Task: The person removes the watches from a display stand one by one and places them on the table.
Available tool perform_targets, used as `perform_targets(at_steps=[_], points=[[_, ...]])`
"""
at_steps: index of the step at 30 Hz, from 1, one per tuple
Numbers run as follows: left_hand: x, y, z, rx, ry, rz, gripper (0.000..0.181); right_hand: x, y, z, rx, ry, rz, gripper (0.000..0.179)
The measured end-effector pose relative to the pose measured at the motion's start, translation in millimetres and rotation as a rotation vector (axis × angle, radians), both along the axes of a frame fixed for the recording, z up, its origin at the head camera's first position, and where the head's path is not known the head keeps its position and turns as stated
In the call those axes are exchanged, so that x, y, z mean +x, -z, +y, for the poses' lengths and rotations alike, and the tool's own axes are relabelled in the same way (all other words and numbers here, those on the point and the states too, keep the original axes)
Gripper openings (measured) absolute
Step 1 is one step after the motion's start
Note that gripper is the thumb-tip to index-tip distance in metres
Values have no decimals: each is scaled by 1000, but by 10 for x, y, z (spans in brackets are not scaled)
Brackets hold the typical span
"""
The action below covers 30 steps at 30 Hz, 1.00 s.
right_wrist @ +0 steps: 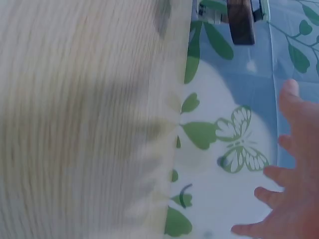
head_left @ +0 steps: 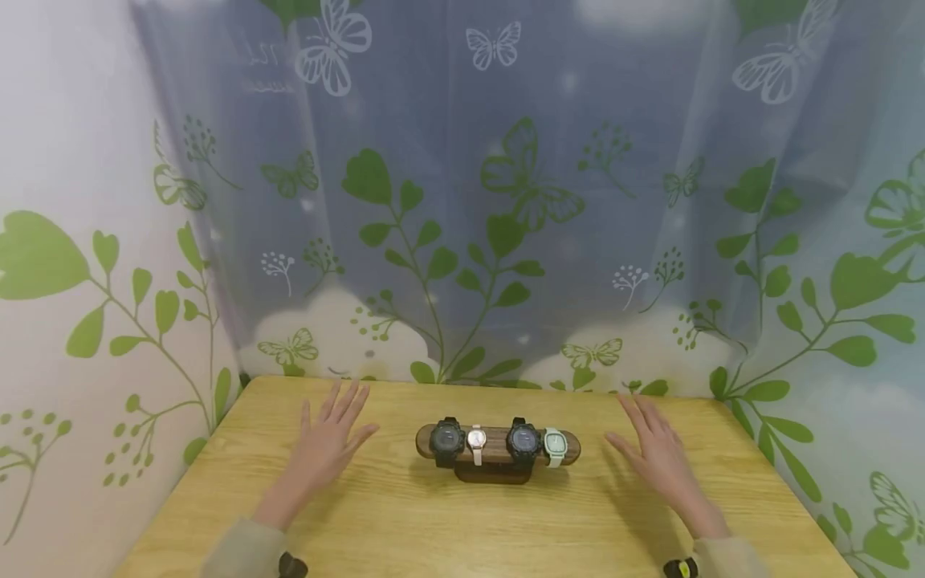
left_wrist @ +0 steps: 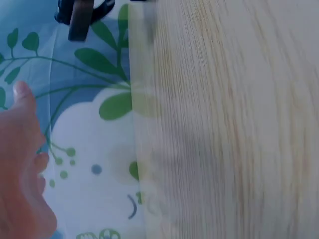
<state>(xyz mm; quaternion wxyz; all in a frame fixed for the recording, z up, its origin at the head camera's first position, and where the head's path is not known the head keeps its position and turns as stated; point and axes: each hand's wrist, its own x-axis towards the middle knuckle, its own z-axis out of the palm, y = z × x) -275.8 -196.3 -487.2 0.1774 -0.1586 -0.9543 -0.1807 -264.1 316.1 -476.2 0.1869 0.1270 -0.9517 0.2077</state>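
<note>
Watch stand: the wooden stand (head_left: 499, 446) is on the table (head_left: 499, 534), between the two hands and touched by neither; its low base sits under a round-ended bar
Long axis: the bar runs left to right across the person's front, roughly along the line from one hand to the other; one rounded end faces each hand
Watches on the bar: from the left, a chunky black watch (head_left: 448, 438), a small pale-strapped watch (head_left: 476, 438), another chunky black watch (head_left: 523, 440) and a mint watch (head_left: 555, 443); the black pair stand out wider than the bar
Left hand: the left hand (head_left: 328, 445) is spread wide and holds nothing; the stand lies to its right, the first black watch being the closest to it
Right hand: the right hand (head_left: 656, 451) is also spread and holds nothing; the stand lies to its left, the mint watch being the closest
Nearer hand: the right by a little, its thumb tip just beside the bar's end; the left thumb stands slightly farther off
Height: shadows suggest that both hands hang above the wood; how high, I cannot tell
Beyond: a leaf-and-butterfly curtain (head_left: 448, 104) hangs behind the table's far edge
</note>
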Motion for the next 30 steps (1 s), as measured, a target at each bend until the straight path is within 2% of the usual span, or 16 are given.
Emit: perform_targets(at_steps=[4, 8, 15, 21, 25, 30], points=[[20, -12, 149, 50, 48, 33, 64, -8, 12, -133, -51, -41, 101, 66], [44, 24, 297, 57, 87, 64, 61, -23, 68, -252, -80, -91, 143, 62], [147, 60, 523, 43, 138, 79, 60, -42, 137, -428, -132, -192, 152, 58], [190, 146, 640, 24, 166, 85, 62, -36, 169, -546, -131, -269, 152, 63], [217, 179, 686, -10, 173, 92, 61, -36, 182, -598, -110, -295, 155, 67], [236, 200, 713, -31, 185, 66, 64, -42, 207, -626, -82, -315, 142, 74]])
